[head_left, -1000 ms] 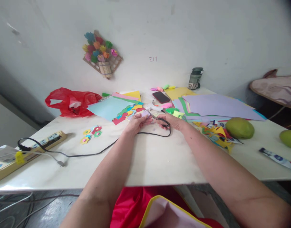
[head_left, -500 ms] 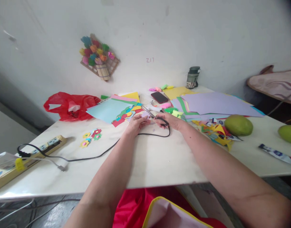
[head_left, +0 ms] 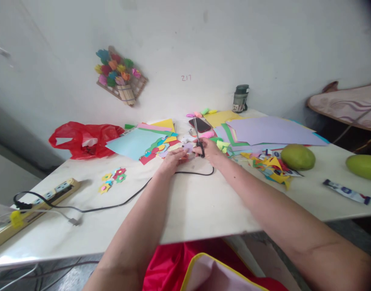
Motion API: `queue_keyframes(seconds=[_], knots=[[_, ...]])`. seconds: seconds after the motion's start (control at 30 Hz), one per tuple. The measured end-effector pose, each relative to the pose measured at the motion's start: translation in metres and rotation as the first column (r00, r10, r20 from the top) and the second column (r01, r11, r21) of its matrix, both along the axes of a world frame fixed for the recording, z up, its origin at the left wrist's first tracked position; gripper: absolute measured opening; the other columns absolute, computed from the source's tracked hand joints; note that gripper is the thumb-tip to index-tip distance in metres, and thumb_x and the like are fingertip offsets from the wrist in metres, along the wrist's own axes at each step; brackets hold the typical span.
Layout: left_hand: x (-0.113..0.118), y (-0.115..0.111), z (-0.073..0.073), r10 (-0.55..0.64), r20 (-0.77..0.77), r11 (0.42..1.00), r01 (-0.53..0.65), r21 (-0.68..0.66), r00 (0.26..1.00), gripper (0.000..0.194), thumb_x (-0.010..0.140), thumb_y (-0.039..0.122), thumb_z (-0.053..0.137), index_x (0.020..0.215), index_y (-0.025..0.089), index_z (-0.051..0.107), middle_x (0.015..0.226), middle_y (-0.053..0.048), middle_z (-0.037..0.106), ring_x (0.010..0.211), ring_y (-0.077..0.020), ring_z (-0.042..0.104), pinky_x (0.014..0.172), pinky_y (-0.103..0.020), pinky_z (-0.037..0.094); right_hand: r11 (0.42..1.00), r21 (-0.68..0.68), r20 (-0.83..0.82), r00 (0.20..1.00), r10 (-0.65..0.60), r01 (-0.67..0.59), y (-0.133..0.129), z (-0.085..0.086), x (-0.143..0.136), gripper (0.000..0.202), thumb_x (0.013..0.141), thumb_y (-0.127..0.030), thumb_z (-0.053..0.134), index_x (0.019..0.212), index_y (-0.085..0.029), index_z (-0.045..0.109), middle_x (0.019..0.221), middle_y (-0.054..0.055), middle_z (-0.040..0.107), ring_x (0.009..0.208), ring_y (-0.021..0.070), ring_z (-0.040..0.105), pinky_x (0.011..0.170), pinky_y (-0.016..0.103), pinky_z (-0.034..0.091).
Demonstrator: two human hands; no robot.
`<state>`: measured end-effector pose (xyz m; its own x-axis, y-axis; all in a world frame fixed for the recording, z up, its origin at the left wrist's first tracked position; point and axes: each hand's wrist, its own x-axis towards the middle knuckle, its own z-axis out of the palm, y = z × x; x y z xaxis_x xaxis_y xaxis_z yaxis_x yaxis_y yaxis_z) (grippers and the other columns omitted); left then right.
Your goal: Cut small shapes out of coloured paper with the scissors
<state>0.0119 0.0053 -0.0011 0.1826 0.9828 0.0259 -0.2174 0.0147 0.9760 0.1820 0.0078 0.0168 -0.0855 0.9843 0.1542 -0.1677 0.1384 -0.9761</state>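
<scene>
My right hand [head_left: 210,150] is closed around the black handles of a pair of scissors [head_left: 196,128], whose blades point up and away from me. Between my hands is a small light purple paper piece [head_left: 189,146], pinched in the fingers of my left hand [head_left: 173,158]. My right fingertips come close to that paper; whether they touch it I cannot tell. Just beyond my left hand lie coloured paper cutouts [head_left: 155,150]. A black cord [head_left: 191,173] runs under my left wrist. Paper flowers [head_left: 120,178] rest on the table to the left.
At the left are a power strip [head_left: 62,187] and a red plastic bag [head_left: 82,139]. Colored sheets [head_left: 264,129], a phone [head_left: 200,124] and a tumbler [head_left: 240,99] stand toward the wall. Paper scraps [head_left: 272,165], green mangoes [head_left: 298,157] and a glue tube [head_left: 346,191] lie at right.
The scissors have swung from pointing up-left to nearly straight away from me. The cord loop has come away from my right hand, and the view has shifted slightly right.
</scene>
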Motion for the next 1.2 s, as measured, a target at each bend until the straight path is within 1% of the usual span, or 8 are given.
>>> queue_keyframes(seconds=[0.17,0.37,0.5,0.57,0.67,0.77,0.93,1.2], knots=[[0.001,-0.001,0.002,-0.016,0.017,1.000,0.016,-0.020,1.000,0.043,0.049,0.040,0.092,0.075,0.014,0.070,0.072,-0.002,0.067,0.067,-0.0138,0.062,0.073,-0.031,0.053,0.997,0.079,0.039,0.999,-0.002,-0.002,0.003,-0.001,0.001,0.038,0.055,-0.018,0.078,0.087,-0.019,0.058,0.053,-0.008,0.057,0.046,0.0091,0.052,0.049,0.022,0.042],[0.001,-0.003,0.003,-0.031,-0.013,0.999,0.031,-0.015,0.999,0.042,0.046,0.039,0.092,0.070,0.015,0.068,0.070,-0.002,0.068,0.066,-0.0140,0.063,0.070,-0.029,0.052,0.985,0.157,0.259,0.965,0.035,-0.078,0.008,-0.008,0.005,0.038,0.057,-0.018,0.074,0.093,-0.019,0.062,0.058,-0.006,0.057,0.050,0.0106,0.051,0.048,0.022,0.041],[0.000,-0.005,0.004,-0.023,-0.056,1.000,0.022,-0.007,0.998,0.040,0.048,0.039,0.092,0.068,0.015,0.068,0.064,-0.001,0.067,0.060,-0.0123,0.060,0.063,-0.026,0.048,0.968,0.192,0.304,0.948,0.095,-0.159,0.007,-0.010,0.004,0.040,0.057,-0.019,0.074,0.096,-0.017,0.063,0.062,-0.006,0.059,0.052,0.0101,0.052,0.050,0.023,0.041],[-0.001,-0.005,0.005,-0.013,-0.066,1.000,0.012,-0.009,0.998,0.039,0.046,0.038,0.093,0.065,0.015,0.067,0.063,-0.001,0.066,0.058,-0.0118,0.059,0.062,-0.025,0.047,0.970,0.174,0.296,0.949,0.110,-0.167,0.006,-0.007,0.005,0.041,0.057,-0.019,0.075,0.096,-0.017,0.062,0.061,-0.006,0.060,0.052,0.0100,0.052,0.050,0.022,0.042],[-0.003,-0.005,0.004,0.001,-0.047,1.000,-0.001,-0.010,0.999,0.040,0.044,0.038,0.094,0.065,0.015,0.068,0.064,-0.001,0.067,0.059,-0.0121,0.060,0.063,-0.026,0.049,0.981,0.088,0.269,0.953,0.142,-0.171,0.003,-0.001,0.008,0.042,0.056,-0.019,0.080,0.093,-0.018,0.061,0.058,-0.007,0.059,0.048,0.0090,0.052,0.048,0.022,0.043],[-0.004,-0.004,0.003,0.006,0.006,1.000,-0.006,0.017,1.000,0.041,0.046,0.039,0.094,0.066,0.014,0.069,0.065,-0.002,0.068,0.061,-0.0129,0.061,0.068,-0.029,0.052,0.984,0.020,0.287,0.943,0.166,-0.179,-0.002,0.006,0.013,0.042,0.057,-0.027,0.087,0.087,-0.018,0.060,0.055,-0.008,0.056,0.044,0.0076,0.050,0.043,0.020,0.040],[-0.004,-0.003,0.003,0.001,0.056,1.000,-0.002,0.019,0.998,0.040,0.050,0.039,0.094,0.070,0.013,0.070,0.069,-0.002,0.069,0.063,-0.0144,0.066,0.072,-0.031,0.056,0.977,-0.052,0.451,0.869,0.207,-0.205,-0.006,0.010,0.023,0.035,0.070,-0.041,0.083,0.084,-0.016,0.063,0.057,-0.002,0.060,0.042,0.0070,0.051,0.036,0.017,0.030],[-0.004,-0.004,0.004,0.004,0.106,1.000,-0.006,0.018,0.994,0.040,0.050,0.036,0.094,0.069,0.014,0.066,0.066,0.001,0.068,0.062,-0.0121,0.067,0.068,-0.025,0.058,0.936,-0.069,0.539,0.776,0.327,-0.346,-0.003,0.008,0.026,0.037,0.077,-0.049,0.077,0.076,-0.017,0.060,0.059,-0.001,0.062,0.041,0.0067,0.052,0.035,0.017,0.032]])
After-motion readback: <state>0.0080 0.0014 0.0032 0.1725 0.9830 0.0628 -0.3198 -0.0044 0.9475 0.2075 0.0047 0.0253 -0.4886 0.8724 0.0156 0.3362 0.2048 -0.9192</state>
